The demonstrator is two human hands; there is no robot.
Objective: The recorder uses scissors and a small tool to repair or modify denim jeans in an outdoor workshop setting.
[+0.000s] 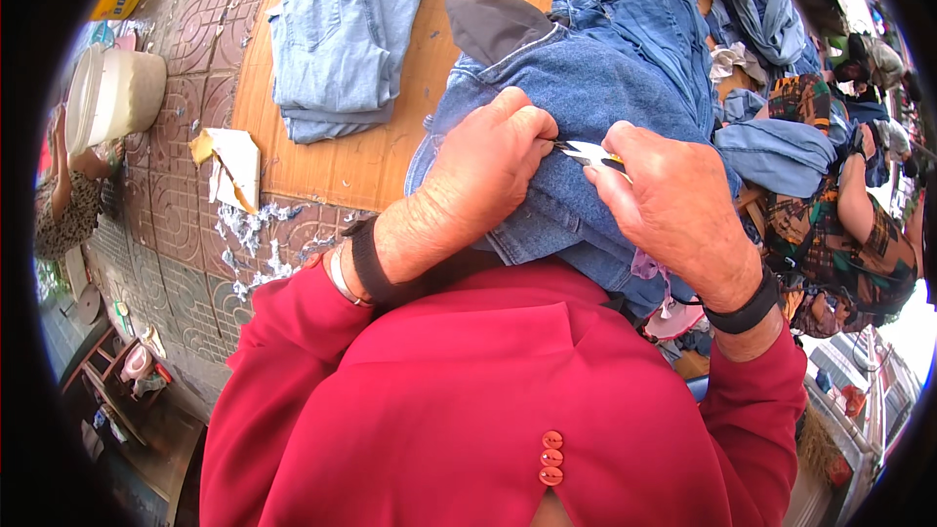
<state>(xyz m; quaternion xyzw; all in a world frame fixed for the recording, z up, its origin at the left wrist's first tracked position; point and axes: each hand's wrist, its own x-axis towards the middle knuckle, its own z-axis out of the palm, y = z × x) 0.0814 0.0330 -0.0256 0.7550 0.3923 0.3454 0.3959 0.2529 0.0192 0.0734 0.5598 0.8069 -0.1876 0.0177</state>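
Note:
Blue denim jeans [605, 88] lie bunched across my lap and over the board before me, with a dark grey pocket lining [496, 24] turned out at their upper left. My left hand [478, 166] is closed in a pinch at the denim, and what sits between the fingertips is too small to tell. My right hand [678, 190] grips small thread snips [586, 152], their pale blades pointing left toward the left fingertips. The blade tips come very close to the pinched spot. Most of the snips' handle is hidden inside the right hand.
Folded light-blue jeans [327, 49] lie on the wooden board [429, 88]. Blue lint [259, 239] and a torn white-and-yellow piece [232, 168] are at its left edge. A white bucket [132, 88] stands on the paving. Another person in patterned clothes [830, 224] sits at the right among denim.

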